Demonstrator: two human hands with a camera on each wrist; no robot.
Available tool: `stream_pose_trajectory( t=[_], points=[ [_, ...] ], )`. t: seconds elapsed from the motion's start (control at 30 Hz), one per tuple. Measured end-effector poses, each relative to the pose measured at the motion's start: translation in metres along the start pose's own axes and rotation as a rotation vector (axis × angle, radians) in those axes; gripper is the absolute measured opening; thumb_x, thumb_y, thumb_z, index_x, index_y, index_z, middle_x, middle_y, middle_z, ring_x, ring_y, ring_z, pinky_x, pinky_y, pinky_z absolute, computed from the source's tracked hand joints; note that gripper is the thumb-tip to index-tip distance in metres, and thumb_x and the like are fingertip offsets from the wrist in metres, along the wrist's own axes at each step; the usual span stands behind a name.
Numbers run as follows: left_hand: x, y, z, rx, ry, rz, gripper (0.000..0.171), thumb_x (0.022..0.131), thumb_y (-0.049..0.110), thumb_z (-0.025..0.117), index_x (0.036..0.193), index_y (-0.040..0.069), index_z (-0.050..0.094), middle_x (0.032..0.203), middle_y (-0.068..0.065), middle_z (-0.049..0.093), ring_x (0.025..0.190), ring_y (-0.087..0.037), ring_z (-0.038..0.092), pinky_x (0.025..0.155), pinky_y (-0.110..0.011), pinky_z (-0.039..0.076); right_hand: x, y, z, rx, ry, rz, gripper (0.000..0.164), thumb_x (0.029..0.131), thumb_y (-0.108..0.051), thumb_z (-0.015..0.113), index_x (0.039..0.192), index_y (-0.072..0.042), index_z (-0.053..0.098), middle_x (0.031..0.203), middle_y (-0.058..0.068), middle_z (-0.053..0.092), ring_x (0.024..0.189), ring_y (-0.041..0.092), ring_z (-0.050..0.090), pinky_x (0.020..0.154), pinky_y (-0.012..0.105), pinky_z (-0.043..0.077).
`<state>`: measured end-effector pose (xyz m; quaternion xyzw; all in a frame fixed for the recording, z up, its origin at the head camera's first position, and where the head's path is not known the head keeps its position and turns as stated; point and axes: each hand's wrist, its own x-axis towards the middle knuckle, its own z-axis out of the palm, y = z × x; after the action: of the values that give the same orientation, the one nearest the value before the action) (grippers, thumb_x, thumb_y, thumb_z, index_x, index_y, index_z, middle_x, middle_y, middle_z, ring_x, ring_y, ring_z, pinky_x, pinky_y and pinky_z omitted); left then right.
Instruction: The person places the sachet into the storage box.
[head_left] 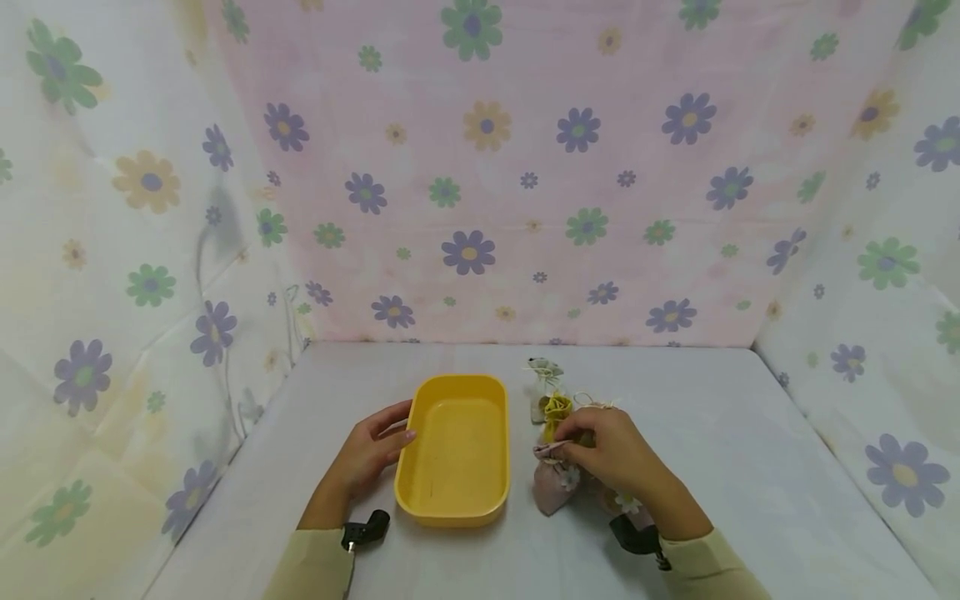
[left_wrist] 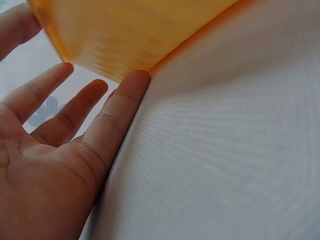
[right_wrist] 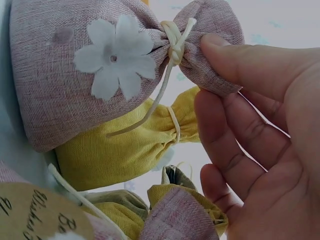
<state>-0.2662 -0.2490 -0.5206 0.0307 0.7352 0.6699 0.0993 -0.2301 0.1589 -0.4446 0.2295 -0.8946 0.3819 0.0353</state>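
Note:
A yellow rectangular tray (head_left: 453, 517) lies on the white table, its inside bare. My left hand (head_left: 369, 450) rests against the tray's left side with fairly straight fingers; in the left wrist view the fingertips (left_wrist: 136, 80) touch its wall. My right hand (head_left: 618, 450) pinches the gathered neck of a mauve drawstring pouch (head_left: 553, 487) between thumb and fingers. That pouch (right_wrist: 90, 70) carries a white felt flower (right_wrist: 117, 57) and a cream cord tied in a knot. Behind it in the right wrist view sits a yellow pouch (right_wrist: 115, 155).
Beyond the mauve pouch stand another yellow pouch (head_left: 557, 407) and a pale pouch (head_left: 545, 371). Partly under my right hand are more pouches, one with a round kraft paper tag (right_wrist: 40, 212). Flower-printed curtains (head_left: 480, 167) enclose the table (head_left: 712, 417) at the back and sides.

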Motion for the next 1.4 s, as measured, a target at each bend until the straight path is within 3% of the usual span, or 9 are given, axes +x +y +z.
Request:
stream_pose_trajectory(
  t=[0.27, 0.43, 0.73, 1.0, 1.4],
  points=[
    [-0.004, -0.005, 0.001, -0.012, 0.010, -0.022, 0.066, 0.087, 0.037, 0.084, 0.147, 0.029, 0.056, 0.154, 0.005, 0.053, 0.141, -0.024, 0.054, 0.103, -0.034, 0.056, 0.000, -0.001, 0.006, 0.028, 0.008, -0.048, 0.018, 0.089, -0.016, 0.081, 0.095, -0.032, 0.076, 0.090, -0.021, 0.071, 0.084, 0.003, 0.065, 0.073, 0.029, 0.060],
    [-0.002, -0.004, 0.003, -0.026, 0.004, -0.015, 0.064, 0.090, 0.033, 0.082, 0.148, 0.028, 0.056, 0.154, 0.005, 0.053, 0.141, -0.024, 0.054, 0.103, -0.034, 0.056, 0.002, -0.007, 0.002, 0.022, 0.039, -0.086, 0.016, 0.089, -0.014, 0.082, 0.093, -0.029, 0.076, 0.089, -0.019, 0.071, 0.083, 0.003, 0.065, 0.075, 0.034, 0.061],
    [0.002, 0.001, 0.003, -0.039, 0.015, -0.018, 0.062, 0.088, 0.034, 0.084, 0.144, 0.030, 0.059, 0.150, 0.004, 0.057, 0.138, -0.023, 0.057, 0.102, -0.035, 0.057, 0.012, -0.013, -0.003, 0.022, 0.083, -0.108, 0.020, 0.089, -0.015, 0.081, 0.094, -0.033, 0.075, 0.091, -0.020, 0.071, 0.085, 0.002, 0.066, 0.077, 0.036, 0.062],
    [0.003, -0.004, 0.001, -0.045, -0.003, -0.008, 0.061, 0.094, 0.025, 0.078, 0.150, 0.023, 0.054, 0.154, 0.000, 0.054, 0.140, -0.027, 0.055, 0.102, -0.033, 0.057, 0.020, -0.022, -0.004, 0.029, 0.104, -0.219, 0.016, 0.089, -0.015, 0.082, 0.094, -0.029, 0.076, 0.092, -0.019, 0.071, 0.083, 0.001, 0.066, 0.076, 0.036, 0.062],
    [0.002, -0.003, 0.000, -0.053, -0.011, -0.013, 0.060, 0.093, 0.026, 0.079, 0.149, 0.025, 0.056, 0.152, 0.000, 0.055, 0.138, -0.025, 0.057, 0.102, -0.033, 0.057, 0.039, -0.044, -0.010, 0.040, 0.084, -0.176, 0.015, 0.090, -0.016, 0.081, 0.092, -0.029, 0.074, 0.092, -0.017, 0.070, 0.085, 0.004, 0.065, 0.078, 0.039, 0.062]
  ],
)
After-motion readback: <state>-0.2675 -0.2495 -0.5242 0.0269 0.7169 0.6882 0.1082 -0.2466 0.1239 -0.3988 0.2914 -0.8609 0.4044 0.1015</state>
